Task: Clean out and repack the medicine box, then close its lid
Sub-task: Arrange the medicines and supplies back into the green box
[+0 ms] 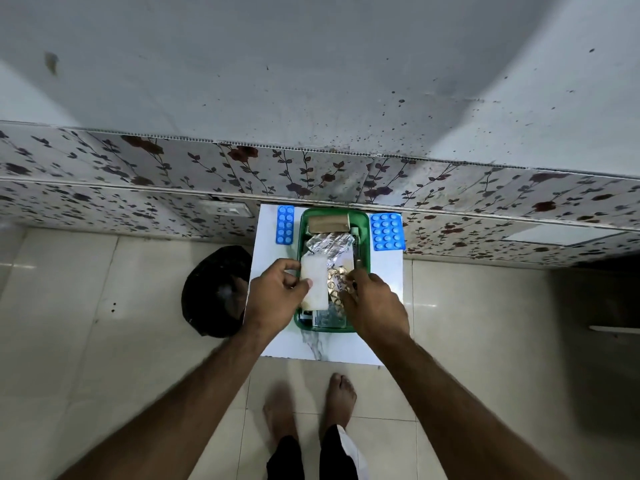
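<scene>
While lid's off, green medicine box point(300, 233) sits crammed w/ strips.

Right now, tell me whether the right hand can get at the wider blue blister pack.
Probably yes. The wider blue blister pack lies bare on the white table, right of the green box, with nothing between it and the right hand, though that hand's grip is on gold strips.

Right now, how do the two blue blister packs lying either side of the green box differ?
The narrow blue blister pack left of the green plastic box shows two columns of tablets; the wider blue blister pack on the right shows three. The left one lies nearly straight along the green plastic box, the right one fans outward slightly. Both are blue, lie flat on the white tabletop, outside the box, untouched by either hand.
</scene>
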